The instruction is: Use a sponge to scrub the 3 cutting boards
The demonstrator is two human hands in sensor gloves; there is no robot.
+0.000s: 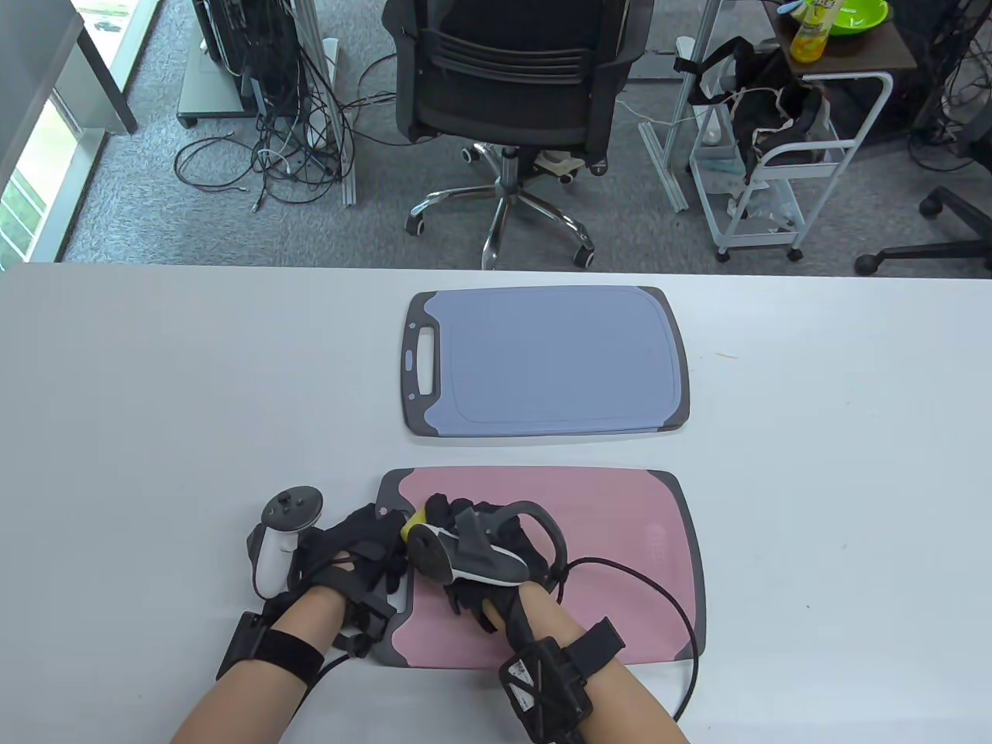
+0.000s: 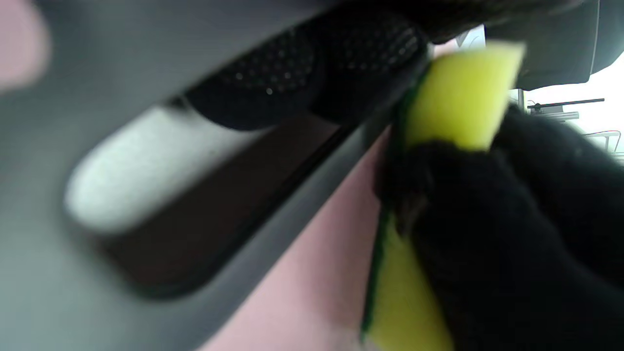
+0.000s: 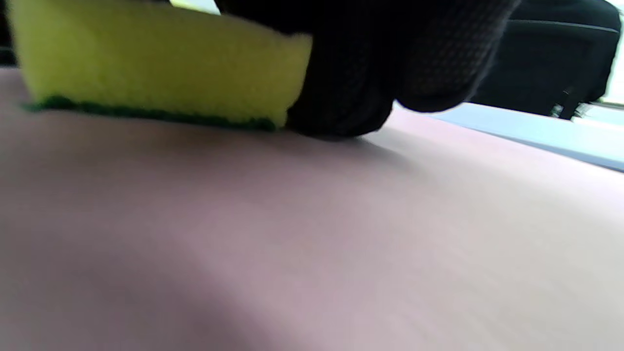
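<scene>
Bare table (image 1: 155, 387) flanks the blue board (image 1: 542, 360); a free strip separates it from the pink board (image 1: 620, 558).

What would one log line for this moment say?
right hand: scrubs pink board with sponge | left hand: holds board's handle end | blue board: untouched

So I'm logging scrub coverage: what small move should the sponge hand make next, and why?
Probably sweep the sponge rightward across the pink board. The right hand presses it green side down near the handle end, which the left hand steadies.
</scene>
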